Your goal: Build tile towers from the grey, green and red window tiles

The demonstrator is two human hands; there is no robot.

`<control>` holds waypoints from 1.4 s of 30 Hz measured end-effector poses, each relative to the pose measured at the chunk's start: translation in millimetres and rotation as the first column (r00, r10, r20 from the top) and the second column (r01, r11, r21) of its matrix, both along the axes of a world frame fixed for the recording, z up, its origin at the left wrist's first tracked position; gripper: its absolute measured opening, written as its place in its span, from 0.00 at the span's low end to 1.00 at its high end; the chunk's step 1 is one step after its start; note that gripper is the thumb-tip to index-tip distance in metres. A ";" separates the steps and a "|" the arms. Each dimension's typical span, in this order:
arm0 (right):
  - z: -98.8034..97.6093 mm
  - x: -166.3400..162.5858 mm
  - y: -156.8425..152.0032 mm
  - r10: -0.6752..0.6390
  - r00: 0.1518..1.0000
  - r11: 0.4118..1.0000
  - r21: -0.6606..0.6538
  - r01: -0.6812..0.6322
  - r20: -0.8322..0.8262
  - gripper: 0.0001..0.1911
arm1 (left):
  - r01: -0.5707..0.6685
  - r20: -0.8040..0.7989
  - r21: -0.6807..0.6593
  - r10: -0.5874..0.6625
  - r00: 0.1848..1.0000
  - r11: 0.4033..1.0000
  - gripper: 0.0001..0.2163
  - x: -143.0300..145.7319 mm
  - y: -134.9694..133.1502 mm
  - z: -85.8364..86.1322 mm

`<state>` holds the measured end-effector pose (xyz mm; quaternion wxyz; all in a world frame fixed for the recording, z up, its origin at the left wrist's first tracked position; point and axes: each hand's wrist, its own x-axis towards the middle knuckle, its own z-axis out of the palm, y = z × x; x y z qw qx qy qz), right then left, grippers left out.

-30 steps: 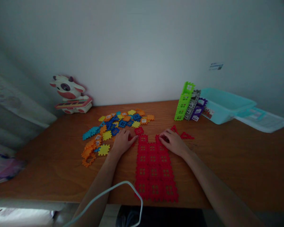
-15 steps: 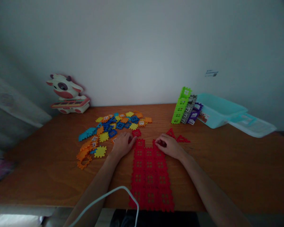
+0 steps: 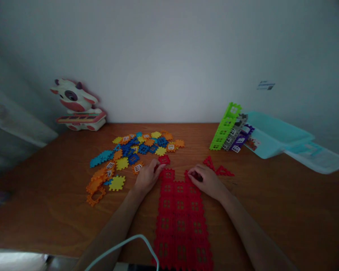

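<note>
A long red panel (image 3: 180, 205) of joined square window tiles lies flat in front of me, three tiles wide, with a gap in the middle of its far edge. My right hand (image 3: 206, 180) is closed in a pinch on the red tile (image 3: 187, 176) at the panel's far right corner. My left hand (image 3: 147, 175) is beside the far left corner, fingers curled together at the near edge of a separate red tile (image 3: 164, 160). Its fingertips seem to grip that edge. Two red triangle pieces (image 3: 209, 162) lie beyond my right hand.
A pile of blue, orange and yellow interlocking tiles (image 3: 132, 148) spreads on the left. Behind right stand joined green tiles (image 3: 225, 126), grey and purple ones, and a turquoise box (image 3: 274, 137). A cow toy keyboard (image 3: 80, 113) is at back left. A white cable (image 3: 124, 242) crosses the front.
The view has shifted a little. My left fingers have moved slightly onto the near edge of the separate red tile. My right hand keeps its pinch at the panel's far right corner.
</note>
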<state>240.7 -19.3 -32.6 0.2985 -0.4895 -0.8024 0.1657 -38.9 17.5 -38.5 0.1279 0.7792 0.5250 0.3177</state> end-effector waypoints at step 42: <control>-1.0 -25.0 -5.4 -0.065 0.953 0.996 -0.082 0.042 -0.296 0.09 | 0.329 0.272 0.083 -0.339 0.901 0.941 0.08 39.8 -17.2 -0.4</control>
